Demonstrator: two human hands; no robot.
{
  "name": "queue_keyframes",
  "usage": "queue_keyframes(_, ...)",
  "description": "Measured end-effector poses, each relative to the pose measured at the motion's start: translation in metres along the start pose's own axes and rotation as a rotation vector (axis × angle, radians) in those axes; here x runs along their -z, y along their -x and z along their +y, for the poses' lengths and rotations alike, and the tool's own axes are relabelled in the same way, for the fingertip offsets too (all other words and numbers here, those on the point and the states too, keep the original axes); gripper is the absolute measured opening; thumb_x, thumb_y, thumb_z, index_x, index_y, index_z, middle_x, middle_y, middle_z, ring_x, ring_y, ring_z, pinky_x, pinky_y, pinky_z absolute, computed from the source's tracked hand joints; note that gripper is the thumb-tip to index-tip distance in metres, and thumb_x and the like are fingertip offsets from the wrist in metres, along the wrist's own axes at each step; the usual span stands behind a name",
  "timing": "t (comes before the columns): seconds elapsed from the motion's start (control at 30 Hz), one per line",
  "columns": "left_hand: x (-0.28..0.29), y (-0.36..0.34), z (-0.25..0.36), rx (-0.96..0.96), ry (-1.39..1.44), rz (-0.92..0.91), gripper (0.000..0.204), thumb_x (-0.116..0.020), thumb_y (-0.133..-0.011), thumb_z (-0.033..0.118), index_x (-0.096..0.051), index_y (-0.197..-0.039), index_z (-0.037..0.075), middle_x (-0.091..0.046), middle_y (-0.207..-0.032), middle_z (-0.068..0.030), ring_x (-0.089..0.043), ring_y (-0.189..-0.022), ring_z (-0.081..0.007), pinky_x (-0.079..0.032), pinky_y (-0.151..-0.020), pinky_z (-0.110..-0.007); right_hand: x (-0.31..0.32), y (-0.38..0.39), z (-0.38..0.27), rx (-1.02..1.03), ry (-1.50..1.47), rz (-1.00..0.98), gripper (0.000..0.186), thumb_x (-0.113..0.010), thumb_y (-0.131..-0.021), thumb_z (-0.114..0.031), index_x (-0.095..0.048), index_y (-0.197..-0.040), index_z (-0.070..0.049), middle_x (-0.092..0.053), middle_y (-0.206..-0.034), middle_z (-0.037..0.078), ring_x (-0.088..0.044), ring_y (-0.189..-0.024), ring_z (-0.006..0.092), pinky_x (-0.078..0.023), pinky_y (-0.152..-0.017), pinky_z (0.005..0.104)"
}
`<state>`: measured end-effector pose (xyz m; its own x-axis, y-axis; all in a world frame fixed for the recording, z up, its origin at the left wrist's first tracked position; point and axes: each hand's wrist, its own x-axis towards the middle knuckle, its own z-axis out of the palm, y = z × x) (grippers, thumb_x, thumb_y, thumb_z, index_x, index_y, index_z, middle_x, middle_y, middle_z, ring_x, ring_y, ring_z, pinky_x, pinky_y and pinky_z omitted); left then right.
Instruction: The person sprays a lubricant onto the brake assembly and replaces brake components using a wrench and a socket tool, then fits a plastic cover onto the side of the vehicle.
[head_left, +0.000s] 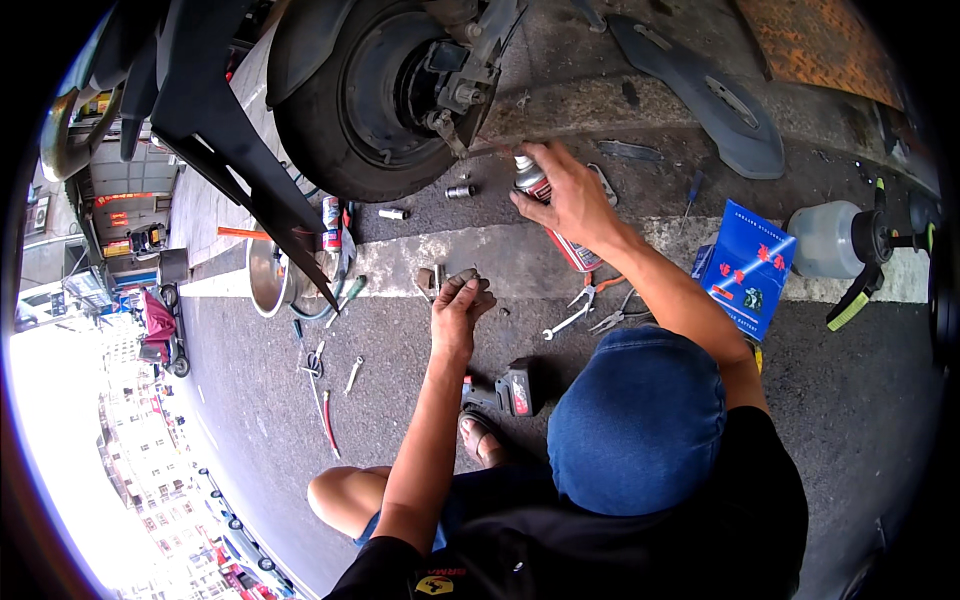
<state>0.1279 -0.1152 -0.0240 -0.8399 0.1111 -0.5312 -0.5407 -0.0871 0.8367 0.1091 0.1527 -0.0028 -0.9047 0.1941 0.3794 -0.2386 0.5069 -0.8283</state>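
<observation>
- The wheel (365,100), a dark tyre on a hub, stands upright at the far edge of the work, and I place everything else by it.
- To the right of the wheel, on its near side, the right hand (575,200) is wrapped around a spray can (533,184), the forefinger up at the nozzle and the thumb lower down.
- Straight out from the wheel toward the person, the left hand (460,308) has its fingers bent inward and close together; I can't tell whether they grip the small metal part (428,282) right at their left side.
- Between that hand and the wheel, a metal socket (460,191) lies near the tyre, with a shiny one (394,213) just left of it.
- On the near left of the wheel are a red-and-white can (332,225) and a metal bowl (270,280); farther out from it lie scissors (315,362) and a red tube (329,425).
- On the near right of the wheel, past the spray can, lies a wrench (569,320) beside pliers (620,318).
- Well right of the wheel stand a blue box (748,270) and a cloudy plastic bottle (828,240).
- Farther out from the wheel than the left hand, a power tool (514,390) lies by the person's foot (480,440).
</observation>
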Motion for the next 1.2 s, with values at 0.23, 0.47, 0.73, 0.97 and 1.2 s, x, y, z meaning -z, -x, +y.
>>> queue_keyframes(0.23, -0.011, -0.062, 0.028, -0.066, -0.062, -0.023, 0.021, -0.057, -0.09, 0.008, -0.058, -0.11, 0.003, -0.063, -0.097, -0.0099, -0.062, -0.08, -0.0196, -0.053, -0.078, -0.037, -0.008, 0.002, 0.003, 0.0, 0.015, 0.014, 0.053, -0.07, -0.08, -0.031, -0.05, -0.121, -0.005, -0.055, -0.11, 0.018, -0.061, -0.094, 0.039, -0.051, -0.078, 0.0435)
queue_keyframes(0.47, -0.052, -0.154, 0.07, -0.198, -0.208, -0.048, 0.02, -0.061, -0.087, 0.005, -0.06, -0.106, -0.001, -0.065, -0.093, -0.0093, -0.065, -0.079, -0.0203, -0.055, -0.069, -0.031, -0.006, -0.004, -0.007, -0.012, 0.019, -0.005, 0.053, -0.071, -0.08, -0.03, -0.049, -0.12, -0.005, -0.055, -0.11, 0.018, -0.061, -0.091, 0.0392, -0.051, -0.077, 0.0437)
queue_keyframes(0.73, -0.077, -0.178, 0.067, -0.266, -0.233, -0.122, 0.019, -0.063, -0.087, 0.005, -0.06, -0.105, 0.001, -0.066, -0.096, -0.0083, -0.065, -0.082, -0.0193, -0.056, -0.07, -0.032, -0.005, -0.006, 0.003, -0.008, 0.083, -0.041, 0.053, -0.072, -0.078, -0.028, -0.049, -0.12, -0.005, -0.055, -0.107, 0.017, -0.061, -0.088, 0.0395, -0.052, -0.075, 0.0444)
queue_keyframes(0.97, -0.076, -0.179, 0.065, -0.305, -0.138, -0.146, 0.025, -0.066, -0.084, 0.003, -0.06, -0.108, -0.002, -0.066, -0.094, -0.0088, -0.065, -0.077, -0.0181, -0.056, -0.064, -0.03, -0.002, -0.005, 0.009, -0.013, 0.014, -0.059, 0.055, -0.071, -0.079, -0.028, -0.048, -0.121, -0.004, -0.054, -0.108, 0.018, -0.061, -0.092, 0.0395, -0.052, -0.077, 0.0447)
queue_keyframes(1.2, -0.072, -0.181, 0.064, -0.284, -0.068, -0.196, 0.024, -0.064, -0.086, 0.004, -0.059, -0.109, -0.002, -0.066, -0.096, -0.0101, -0.065, -0.08, -0.0186, -0.056, -0.068, -0.03, -0.008, -0.006, 0.012, 0.041, -0.001, -0.029, 0.053, -0.071, -0.08, -0.03, -0.05, -0.12, -0.003, -0.055, -0.103, 0.018, -0.063, -0.086, 0.035, -0.055, -0.072, 0.0443)
